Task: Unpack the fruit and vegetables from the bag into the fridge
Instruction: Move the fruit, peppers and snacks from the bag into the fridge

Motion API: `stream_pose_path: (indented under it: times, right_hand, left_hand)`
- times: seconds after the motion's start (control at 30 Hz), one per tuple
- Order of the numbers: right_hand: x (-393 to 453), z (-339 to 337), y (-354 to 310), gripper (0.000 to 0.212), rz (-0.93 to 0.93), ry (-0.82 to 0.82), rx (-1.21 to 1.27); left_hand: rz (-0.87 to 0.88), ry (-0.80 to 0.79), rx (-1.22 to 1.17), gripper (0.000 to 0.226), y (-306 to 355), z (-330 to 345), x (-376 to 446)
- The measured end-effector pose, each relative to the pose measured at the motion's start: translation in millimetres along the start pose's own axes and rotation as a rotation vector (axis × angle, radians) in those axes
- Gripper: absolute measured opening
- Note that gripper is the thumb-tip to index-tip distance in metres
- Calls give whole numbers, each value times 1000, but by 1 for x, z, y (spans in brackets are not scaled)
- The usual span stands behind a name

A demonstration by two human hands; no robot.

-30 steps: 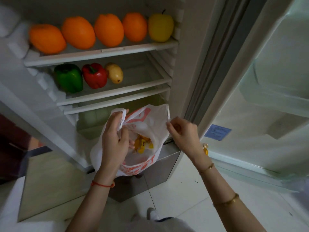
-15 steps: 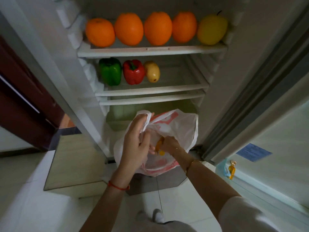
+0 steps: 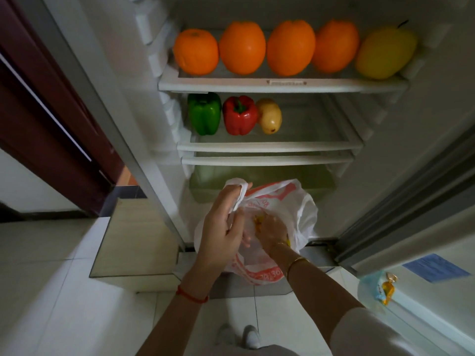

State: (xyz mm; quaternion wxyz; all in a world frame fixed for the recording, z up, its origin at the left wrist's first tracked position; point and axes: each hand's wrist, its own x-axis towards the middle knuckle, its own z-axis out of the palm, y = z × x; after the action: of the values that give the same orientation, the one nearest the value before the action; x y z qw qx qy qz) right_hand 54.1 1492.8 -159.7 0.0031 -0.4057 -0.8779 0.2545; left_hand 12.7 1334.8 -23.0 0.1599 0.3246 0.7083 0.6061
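A white plastic bag (image 3: 300, 209) with red print hangs in front of the open fridge's bottom drawer. My left hand (image 3: 222, 227) grips the bag's left handle and holds it up. My right hand (image 3: 271, 231) is inside the bag, fingers around a yellow item (image 3: 257, 220) that is mostly hidden. On the top shelf (image 3: 282, 84) sit several oranges (image 3: 243, 47) and a yellow fruit (image 3: 384, 53). The shelf below holds a green pepper (image 3: 204, 113), a red pepper (image 3: 239, 115) and a potato (image 3: 270, 116).
The fridge door (image 3: 424, 253) stands open on the right, with a small packet (image 3: 383, 289) in its rack. A pale green drawer (image 3: 262, 181) lies behind the bag. A low cabinet (image 3: 133, 235) stands on the left. My feet (image 3: 250, 335) are on the white tile floor.
My right hand went from the bag's right rim into the bag and sank deeper onto the yellow item. My view shifted left; the left hand kept hold of the handle.
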Motion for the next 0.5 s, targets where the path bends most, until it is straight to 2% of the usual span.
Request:
stream_pose_path:
  times: [0.03,0.13,0.2,0.27,0.37,0.5]
  right_hand:
    - [1,0,1,25,8,1,-35]
    - [2,0,4,53,25,-47,-154]
    - [0,-2,3,62,45,-67,-139]
    - [-1,-10,1,55,73,-94,-72]
    - [-2,-31,-3,23,153,-137,124]
    - [-17,-67,-6,34,178,-48,397]
  left_hand:
    - [-2,-1,0,46,0,-1,1]
    - [-14,-11,-2,47,0,-2,3]
    - [-10,-19,-2,48,1,-1,4]
    - [12,-29,0,51,4,0,4]
    - [39,-45,-8,52,10,5,4]
    - [55,-68,-11,46,17,15,2]
